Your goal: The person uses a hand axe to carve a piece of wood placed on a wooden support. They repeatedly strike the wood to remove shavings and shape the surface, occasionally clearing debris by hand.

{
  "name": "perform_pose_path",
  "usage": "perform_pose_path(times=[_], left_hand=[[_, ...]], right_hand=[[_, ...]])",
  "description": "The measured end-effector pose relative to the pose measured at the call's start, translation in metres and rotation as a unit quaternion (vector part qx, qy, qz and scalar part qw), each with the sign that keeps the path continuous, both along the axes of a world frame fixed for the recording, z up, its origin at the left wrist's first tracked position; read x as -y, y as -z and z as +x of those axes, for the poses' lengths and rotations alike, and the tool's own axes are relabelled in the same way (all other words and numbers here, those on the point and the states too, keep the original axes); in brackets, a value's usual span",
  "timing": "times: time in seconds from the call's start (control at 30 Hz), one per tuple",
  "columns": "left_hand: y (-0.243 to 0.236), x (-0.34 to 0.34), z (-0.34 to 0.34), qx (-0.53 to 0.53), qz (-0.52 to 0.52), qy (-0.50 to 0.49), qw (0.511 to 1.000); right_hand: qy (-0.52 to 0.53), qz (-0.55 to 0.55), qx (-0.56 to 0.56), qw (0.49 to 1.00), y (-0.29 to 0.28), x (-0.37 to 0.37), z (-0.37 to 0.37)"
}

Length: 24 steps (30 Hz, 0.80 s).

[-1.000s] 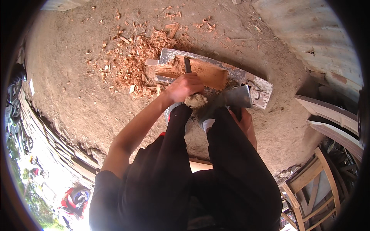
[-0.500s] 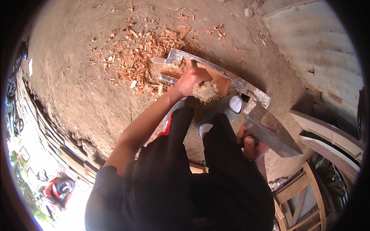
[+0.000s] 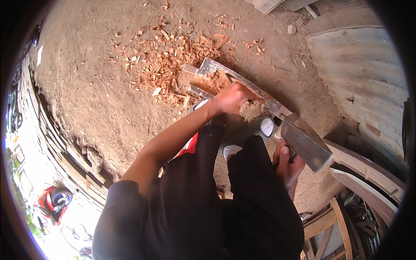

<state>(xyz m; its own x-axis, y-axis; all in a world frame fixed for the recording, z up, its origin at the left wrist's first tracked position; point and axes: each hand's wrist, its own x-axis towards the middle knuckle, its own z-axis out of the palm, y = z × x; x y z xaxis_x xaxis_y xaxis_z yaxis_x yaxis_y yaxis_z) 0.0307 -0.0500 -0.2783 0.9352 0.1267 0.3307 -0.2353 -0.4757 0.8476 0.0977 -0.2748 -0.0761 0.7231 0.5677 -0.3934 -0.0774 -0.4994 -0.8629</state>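
Observation:
My left hand is closed around a chisel, whose frayed, splintered wooden handle top sticks out below my fist. The chisel's shaft slants into a hollowed cut in a weathered wooden workpiece lying across the ground in front of my feet; its tip is hard to see. My right hand grips an axe-like tool with a broad, dark metal head, held beside my right knee, apart from the chisel. The tool's handle is mostly hidden by that hand. My shoes are just below the workpiece.
Reddish wood shavings lie scattered on the dirt ground. A corrugated metal sheet stands at right, with boards and a wooden frame below it. Stacked planks and a red motorcycle are at left.
The broad metal tool in my right hand has moved from beside the workpiece down and rightward, then slightly up. My left hand stays on the chisel. The whole view has shifted somewhat.

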Motion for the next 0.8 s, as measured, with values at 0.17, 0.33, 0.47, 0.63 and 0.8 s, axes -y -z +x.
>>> perform_pose_path(times=[0.17,0.33,0.47,0.63,0.8], left_hand=[[0.001,0.000,0.007,0.012,-0.015,-0.017,1.000],[0.008,0.001,0.011,-0.042,0.026,-0.017,0.999],[0.009,0.006,0.013,-0.049,0.020,-0.026,0.998],[-0.002,0.004,0.014,-0.054,0.014,-0.031,0.998],[0.011,0.012,0.015,-0.071,0.037,-0.016,0.997]], right_hand=[[-0.167,0.061,0.141,0.974,0.050,0.018,0.012],[-0.257,-0.056,0.223,0.939,0.033,-0.030,0.028],[-0.103,0.035,0.094,0.990,0.004,-0.002,0.011],[-0.191,-0.009,0.187,0.964,0.047,-0.026,0.016],[-0.154,-0.099,0.153,0.971,0.052,-0.011,0.024]])
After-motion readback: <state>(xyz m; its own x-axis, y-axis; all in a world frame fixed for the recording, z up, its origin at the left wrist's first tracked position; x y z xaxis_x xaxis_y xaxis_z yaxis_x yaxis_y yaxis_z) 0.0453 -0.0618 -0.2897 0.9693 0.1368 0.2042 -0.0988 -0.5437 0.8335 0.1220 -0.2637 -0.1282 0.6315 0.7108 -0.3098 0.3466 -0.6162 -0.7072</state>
